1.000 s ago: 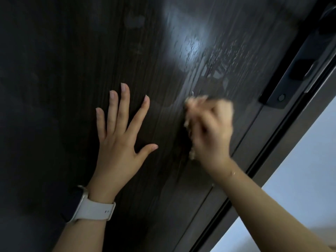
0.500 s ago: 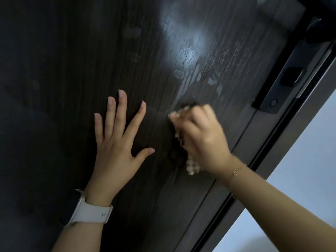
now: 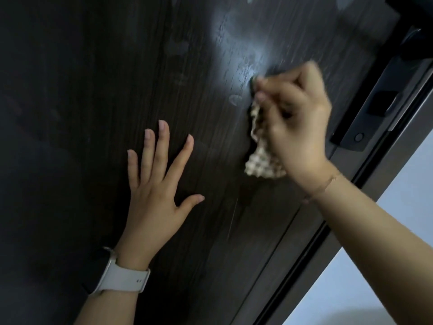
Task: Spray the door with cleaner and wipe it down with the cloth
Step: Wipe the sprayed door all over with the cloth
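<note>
Your right hand (image 3: pixel 295 123) grips a cream waffle-weave cloth (image 3: pixel 260 158), long axis down the dark wood-grain door (image 3: pixel 93 90); your left hand (image 3: pixel 157 191) lies flat, fingers spread.

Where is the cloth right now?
The cloth is bunched in the right hand, pressed on the door, right of the flat left hand.

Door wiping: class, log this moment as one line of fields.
left hand: flat on door | right hand: grips cloth on wet patch | stage: wiping
</note>
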